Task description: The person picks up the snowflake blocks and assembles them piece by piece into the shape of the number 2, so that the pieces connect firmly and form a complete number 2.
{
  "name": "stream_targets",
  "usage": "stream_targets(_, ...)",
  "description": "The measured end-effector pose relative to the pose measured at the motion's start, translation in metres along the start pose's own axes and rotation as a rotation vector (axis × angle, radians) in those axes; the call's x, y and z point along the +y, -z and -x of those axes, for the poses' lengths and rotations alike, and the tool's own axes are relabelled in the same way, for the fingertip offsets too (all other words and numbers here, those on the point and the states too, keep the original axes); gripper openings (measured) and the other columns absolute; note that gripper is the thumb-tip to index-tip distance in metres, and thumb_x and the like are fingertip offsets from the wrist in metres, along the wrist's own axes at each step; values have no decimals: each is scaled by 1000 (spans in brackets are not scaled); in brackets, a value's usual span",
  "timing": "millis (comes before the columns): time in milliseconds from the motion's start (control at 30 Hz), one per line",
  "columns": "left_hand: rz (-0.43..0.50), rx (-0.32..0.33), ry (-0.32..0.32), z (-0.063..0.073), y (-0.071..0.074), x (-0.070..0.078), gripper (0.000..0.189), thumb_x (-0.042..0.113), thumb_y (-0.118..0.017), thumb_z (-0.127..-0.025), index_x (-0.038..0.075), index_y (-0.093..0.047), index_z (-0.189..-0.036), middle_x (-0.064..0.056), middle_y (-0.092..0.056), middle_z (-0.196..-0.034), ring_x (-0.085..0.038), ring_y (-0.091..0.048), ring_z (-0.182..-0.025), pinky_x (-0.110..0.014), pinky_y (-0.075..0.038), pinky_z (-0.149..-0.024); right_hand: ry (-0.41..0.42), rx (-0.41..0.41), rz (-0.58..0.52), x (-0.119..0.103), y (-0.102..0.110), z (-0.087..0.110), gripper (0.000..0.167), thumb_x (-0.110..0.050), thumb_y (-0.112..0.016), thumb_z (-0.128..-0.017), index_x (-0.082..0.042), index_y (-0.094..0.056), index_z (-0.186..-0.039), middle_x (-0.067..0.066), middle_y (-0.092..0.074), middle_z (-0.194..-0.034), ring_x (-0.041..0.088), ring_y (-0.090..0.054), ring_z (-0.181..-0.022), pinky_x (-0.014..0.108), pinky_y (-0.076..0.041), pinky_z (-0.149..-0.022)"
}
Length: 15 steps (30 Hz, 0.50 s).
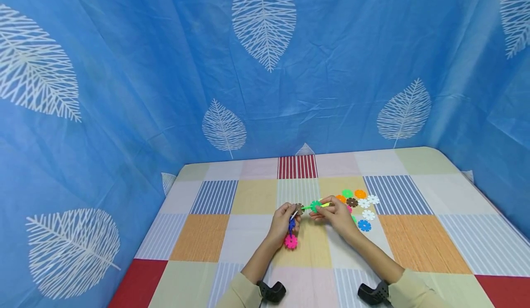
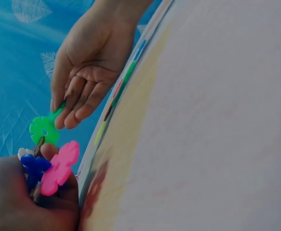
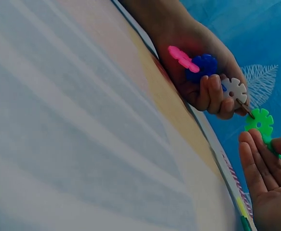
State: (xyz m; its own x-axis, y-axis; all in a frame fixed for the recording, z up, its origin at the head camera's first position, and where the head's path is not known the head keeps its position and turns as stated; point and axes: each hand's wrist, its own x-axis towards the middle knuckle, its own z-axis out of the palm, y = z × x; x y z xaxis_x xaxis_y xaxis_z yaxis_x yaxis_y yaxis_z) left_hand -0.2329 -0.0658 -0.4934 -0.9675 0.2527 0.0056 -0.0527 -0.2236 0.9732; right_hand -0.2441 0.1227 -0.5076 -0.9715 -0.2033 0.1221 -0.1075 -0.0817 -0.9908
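A chain of notched, flower-shaped plastic linking discs stretches between both hands above the table. At its lower end hangs a pink disc (image 1: pixel 291 241), followed by a blue disc (image 3: pixel 205 65), a white disc (image 3: pixel 234 90) and a brown disc (image 1: pixel 299 209). My left hand (image 1: pixel 281 225) grips the chain around the white and brown discs, its fingers partly hiding them. A light green disc (image 2: pixel 44 131) slots into the brown one. Beyond it comes a darker green disc (image 1: pixel 315 206), pinched between thumb and fingers of my right hand (image 1: pixel 337 216).
Several loose discs lie right of the hands, among them an orange disc (image 1: pixel 360 194), a white disc (image 1: pixel 368 214) and a blue disc (image 1: pixel 364 225). My right hand partly covers others. A patchwork cloth (image 1: pixel 203 236) covers the table; a blue leaf-print curtain (image 1: pixel 331 92) surrounds it.
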Motion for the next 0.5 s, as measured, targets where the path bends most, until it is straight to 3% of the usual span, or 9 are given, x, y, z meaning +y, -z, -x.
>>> stream_targets(133,-54,-24,-43,-1,3,-5,31,13,-38,-100,-16,-44,-90,-5,-50,-67,-7,-44,-45,-17,-41,-43,-17,1,-50,3,-3,1,25,-2,-56,-90,11,-39,-103,30,-64,-85,35,-66,-76,40,-54,-70)
stream_targets(333,-102,-8,-77,-10,8,-24,33,19,-42,-100,-11,-44,-88,-3,-50,-66,-6,-42,-44,-17,-38,-40,-24,-35,-112,6,-4,3,23,0,-54,-90,11,-37,-102,28,-65,-84,34,-67,-76,40,-54,-70)
stream_targets(500,-124,-43,-90,-5,5,-15,29,12,-40,-100,-13,-42,-86,-5,-50,-67,-7,-42,-46,-17,-38,-41,-26,-82,-169,9,-1,4,22,1,-53,-91,10,-36,-101,26,-66,-82,30,-67,-75,39,-54,-69)
